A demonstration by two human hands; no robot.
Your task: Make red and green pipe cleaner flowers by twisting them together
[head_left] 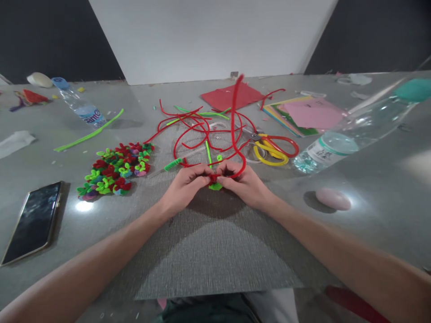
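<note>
A red fuzzy stem (233, 121) rises in a tall curve from between my fingertips. My left hand (188, 185) pinches its lower end, where red and bright green fuzzy pieces (215, 186) meet. From the right, my right hand (243, 184) pinches the same small piece, thumb and index finger pressed together. Just beyond my hands lies a loose tangle of red and green stems (202, 130). Left of them a cluster of small red, green and purple fuzzy shapes (109, 172) covers the table. My fingertips hide part of the held piece.
Scissors (272, 149) with yellow and red handles lie right of the tangle, near a large clear bottle (340, 139). Coloured sheets (313, 114) and red paper (232, 96) lie behind. A phone (33, 220), small bottle (81, 105) and pink oval object (333, 199) are at the sides.
</note>
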